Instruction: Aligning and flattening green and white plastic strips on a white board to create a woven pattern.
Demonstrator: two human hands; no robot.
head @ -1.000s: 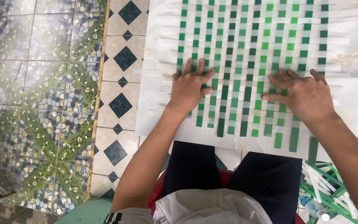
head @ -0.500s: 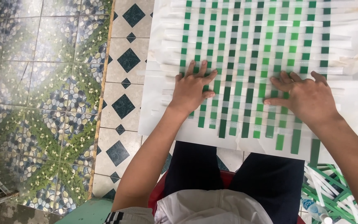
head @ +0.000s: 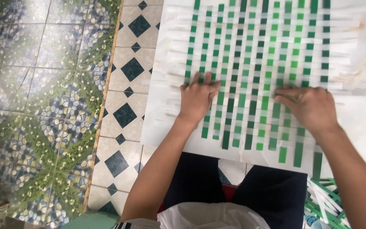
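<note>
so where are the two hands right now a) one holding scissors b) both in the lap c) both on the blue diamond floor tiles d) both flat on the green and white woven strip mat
d: the left hand and right hand both lie palm down on the green and white woven strip mat, fingers spread over the strips, holding nothing.

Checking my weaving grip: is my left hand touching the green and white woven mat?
Touching: the head view shows the left hand pressed flat on the woven mat.

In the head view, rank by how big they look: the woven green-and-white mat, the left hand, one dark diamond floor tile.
1. woven green-and-white mat
2. left hand
3. dark diamond floor tile

The hand lies nearer the camera, so its lead over the tile is unsure.
</note>
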